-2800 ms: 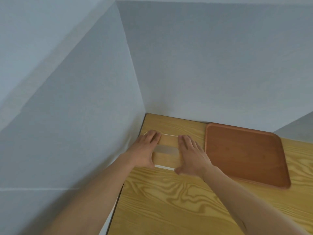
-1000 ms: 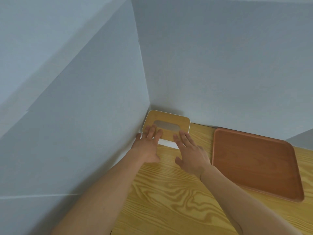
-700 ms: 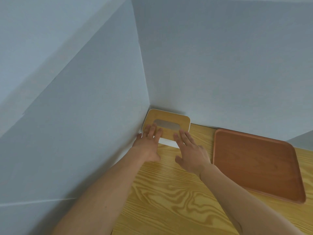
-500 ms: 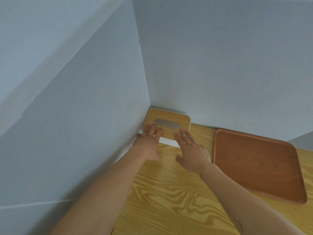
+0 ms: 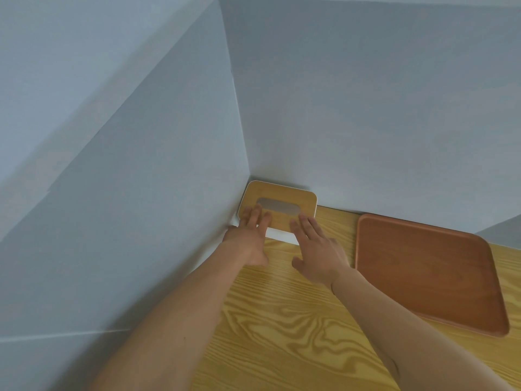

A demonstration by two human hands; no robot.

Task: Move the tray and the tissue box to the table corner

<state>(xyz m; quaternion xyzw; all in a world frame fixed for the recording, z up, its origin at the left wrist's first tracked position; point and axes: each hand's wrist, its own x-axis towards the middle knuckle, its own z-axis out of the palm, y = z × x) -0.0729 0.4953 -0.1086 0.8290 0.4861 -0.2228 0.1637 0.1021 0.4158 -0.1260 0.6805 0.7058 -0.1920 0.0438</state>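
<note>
1. Table (image 5: 296, 328): pale wood grain, its far corner closed in by two grey walls (image 5: 366, 108); that corner serves as the landmark here.
2. Tray (image 5: 423, 266): reddish brown and empty, lying flat along the back wall, to the right of the corner and apart from the box.
3. Tissue box (image 5: 282, 198): wooden lid with a grey slot, seated tight in the corner.
4. Left hand (image 5: 248, 238) and right hand (image 5: 318, 252): both flat and spread, fingertips resting on the lid's near edge, gripping nothing.
5. Step in hand: seating the box, apparently complete. The next move likely calls for sliding the tray leftward toward the corner.
</note>
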